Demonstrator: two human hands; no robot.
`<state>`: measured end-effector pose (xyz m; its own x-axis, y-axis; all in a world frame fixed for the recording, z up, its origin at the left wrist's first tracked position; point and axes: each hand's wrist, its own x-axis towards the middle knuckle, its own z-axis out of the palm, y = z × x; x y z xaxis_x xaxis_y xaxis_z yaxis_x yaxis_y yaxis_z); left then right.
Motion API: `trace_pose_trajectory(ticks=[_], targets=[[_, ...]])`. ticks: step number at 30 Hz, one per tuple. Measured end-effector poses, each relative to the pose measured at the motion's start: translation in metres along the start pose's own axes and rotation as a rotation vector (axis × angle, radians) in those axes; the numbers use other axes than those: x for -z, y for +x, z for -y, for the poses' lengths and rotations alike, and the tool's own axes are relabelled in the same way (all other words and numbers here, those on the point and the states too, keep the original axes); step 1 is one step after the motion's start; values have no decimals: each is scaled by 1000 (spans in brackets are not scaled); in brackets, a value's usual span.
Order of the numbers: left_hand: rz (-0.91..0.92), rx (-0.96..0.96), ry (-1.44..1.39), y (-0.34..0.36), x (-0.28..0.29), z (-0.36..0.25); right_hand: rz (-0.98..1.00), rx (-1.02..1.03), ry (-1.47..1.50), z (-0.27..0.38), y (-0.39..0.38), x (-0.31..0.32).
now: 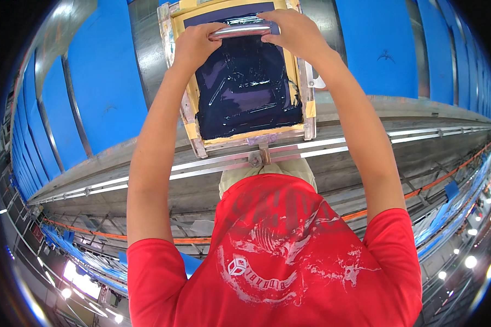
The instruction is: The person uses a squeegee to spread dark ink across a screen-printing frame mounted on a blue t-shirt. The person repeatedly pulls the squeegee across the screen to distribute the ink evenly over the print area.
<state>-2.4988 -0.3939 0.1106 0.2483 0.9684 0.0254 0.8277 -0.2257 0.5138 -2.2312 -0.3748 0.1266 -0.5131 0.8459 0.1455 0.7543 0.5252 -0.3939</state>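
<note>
A screen-printing frame (190,129) with yellow-taped edges lies in front of me at the top middle. Dark, wet-looking ink (248,101) covers much of its mesh, streaked and shiny in places. Near the frame's far end, a squeegee with a rounded metallic handle (239,31) lies crosswise. My left hand (195,46) grips its left end, thumb on the near side. The other end is held by my right hand (297,34), fingers curled over the top. The squeegee's lower edge is hidden.
Blue panels (106,71) line the long table on the left, and more blue panels (379,49) continue on the right. A metal rail (316,150) runs along the near table edge. A bracket (261,155) joins the frame's near end at that rail.
</note>
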Motion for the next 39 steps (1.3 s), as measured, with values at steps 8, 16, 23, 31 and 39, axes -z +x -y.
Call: trace_pose_trajectory(ticks=[8, 16, 23, 31, 39], targets=[[-38, 54, -168, 1, -10, 14, -21, -110, 118, 1, -4, -24], [-192, -54, -91, -56, -36, -8, -74, -111, 268, 30, -63, -35], [-132, -16, -71, -147, -45, -39, -9, -149, 343, 79, -140, -31], [-264, -128, -144, -86, -28, -19, -99, -57, 196, 50, -79, -23], [-147, -76, -49, 21, -12, 18, -165, -131, 97, 0, 10, -33]])
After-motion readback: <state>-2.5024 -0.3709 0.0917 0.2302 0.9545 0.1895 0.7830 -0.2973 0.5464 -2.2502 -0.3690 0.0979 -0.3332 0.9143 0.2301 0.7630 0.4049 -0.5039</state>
